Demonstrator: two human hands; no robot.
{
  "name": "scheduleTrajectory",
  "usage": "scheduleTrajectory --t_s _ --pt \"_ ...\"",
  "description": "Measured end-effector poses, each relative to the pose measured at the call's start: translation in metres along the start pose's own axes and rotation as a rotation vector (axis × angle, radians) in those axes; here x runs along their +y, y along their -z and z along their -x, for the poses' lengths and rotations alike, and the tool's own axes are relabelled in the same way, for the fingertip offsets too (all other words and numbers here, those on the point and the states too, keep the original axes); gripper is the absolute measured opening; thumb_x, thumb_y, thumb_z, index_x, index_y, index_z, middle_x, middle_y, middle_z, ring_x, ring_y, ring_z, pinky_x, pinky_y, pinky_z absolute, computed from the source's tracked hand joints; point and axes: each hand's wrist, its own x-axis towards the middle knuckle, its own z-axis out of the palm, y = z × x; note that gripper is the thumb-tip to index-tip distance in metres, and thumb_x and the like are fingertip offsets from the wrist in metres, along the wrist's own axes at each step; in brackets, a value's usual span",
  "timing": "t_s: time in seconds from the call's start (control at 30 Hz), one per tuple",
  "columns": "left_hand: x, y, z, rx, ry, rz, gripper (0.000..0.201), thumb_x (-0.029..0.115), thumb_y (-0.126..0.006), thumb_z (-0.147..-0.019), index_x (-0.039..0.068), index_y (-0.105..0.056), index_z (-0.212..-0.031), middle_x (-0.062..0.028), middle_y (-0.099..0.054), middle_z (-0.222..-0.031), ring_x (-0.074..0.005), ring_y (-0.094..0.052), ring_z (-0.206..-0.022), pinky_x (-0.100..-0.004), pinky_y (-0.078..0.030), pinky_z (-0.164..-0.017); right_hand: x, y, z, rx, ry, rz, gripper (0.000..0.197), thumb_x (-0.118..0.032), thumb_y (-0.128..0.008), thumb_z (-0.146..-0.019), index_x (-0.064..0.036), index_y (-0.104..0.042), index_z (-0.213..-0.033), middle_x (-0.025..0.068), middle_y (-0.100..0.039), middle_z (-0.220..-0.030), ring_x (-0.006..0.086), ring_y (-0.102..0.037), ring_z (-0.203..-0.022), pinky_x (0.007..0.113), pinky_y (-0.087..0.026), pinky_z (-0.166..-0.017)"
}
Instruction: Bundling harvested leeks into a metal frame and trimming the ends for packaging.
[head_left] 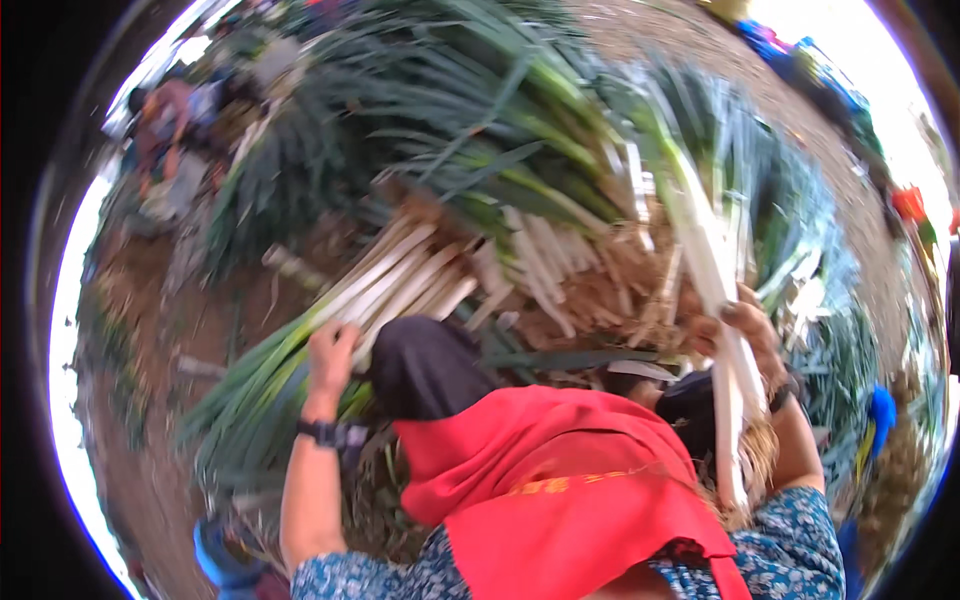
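Observation:
My right hand (748,325) is wrapped round a few long leeks (705,255). Their white stalks hang down past my wrist to the hairy roots (757,450) beside my sleeve, and their green tops point away from me. On the other side, my left hand (333,350) is closed at the edge of a bundle of leeks (385,270). That bundle lies with its white ends away from me and its leaves toward the lower left. Whether anything is pinched in those fingers is too blurred to tell.
A large heap of leeks (450,95) spreads across the ground ahead, with brown roots (610,285) in its middle. More leek leaves (835,375) lie at the right. A person (165,125) bends down at the far left. A blue container (222,555) stands at the lower left.

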Motion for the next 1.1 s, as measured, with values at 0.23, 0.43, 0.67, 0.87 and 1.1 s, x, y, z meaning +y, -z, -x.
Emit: scheduleTrajectory --t_s 0.23,0.43,0.67,0.87,1.1 --pt "0.047 0.032 0.032 0.131 -0.028 0.482 0.045 0.025 -0.068 -0.087 0.000 -0.058 -0.123 -0.0131 -0.064 -0.116 -0.0220 -0.059 -0.111 -0.0349 -0.044 -0.097 -0.020 -0.143 -0.010 -0.189 -0.156 0.278 0.082 -0.016 -0.083 -0.061 0.0055 -0.043 -0.128 0.0127 -0.057 -0.090 0.0145 -0.055 -0.056 0.031 -0.051 -0.043" --pt "0.078 0.123 0.055 -0.040 -0.162 1.215 0.081 0.045 -0.068 -0.087 0.004 -0.032 -0.147 -0.0166 -0.043 -0.144 -0.0374 -0.042 -0.132 -0.0532 -0.040 -0.103 0.000 -0.253 -0.073 -0.850 0.069 0.784 0.080 -0.013 -0.078 -0.069 0.0049 -0.038 -0.137 0.0153 -0.063 -0.097 0.0156 -0.064 -0.072 0.030 -0.054 -0.055" --pt "0.002 0.166 0.069 0.688 0.103 1.635 0.053 0.037 -0.060 -0.094 0.007 -0.045 -0.136 -0.0170 -0.052 -0.133 -0.0366 -0.051 -0.124 -0.0614 -0.040 -0.104 0.129 -0.337 -0.228 -1.443 0.656 1.084 0.069 -0.003 -0.064 -0.075 -0.0012 -0.037 -0.139 0.0241 -0.065 -0.100 0.0360 -0.065 -0.094 0.045 -0.051 -0.078" --pt "-0.108 0.074 0.069 0.626 0.563 1.702 0.057 0.022 -0.070 -0.088 -0.001 -0.041 -0.132 -0.0232 -0.043 -0.136 -0.0375 -0.051 -0.120 -0.0528 -0.044 -0.104 0.245 -0.322 -0.321 -1.179 0.519 1.505 0.059 -0.019 -0.069 -0.080 -0.0050 -0.047 -0.133 0.0205 -0.061 -0.117 0.0409 -0.055 -0.111 0.045 -0.045 -0.094" --pt "-0.092 0.077 0.084 0.121 0.798 0.993 0.032 0.016 -0.063 -0.093 -0.005 -0.057 -0.118 -0.0162 -0.065 -0.106 -0.0260 -0.064 -0.099 -0.0370 -0.053 -0.085 0.300 -0.260 -0.362 -0.932 0.394 1.230 0.037 -0.015 -0.067 -0.084 -0.0063 -0.060 -0.118 0.0156 -0.062 -0.115 0.0370 -0.054 -0.110 0.044 -0.043 -0.097"
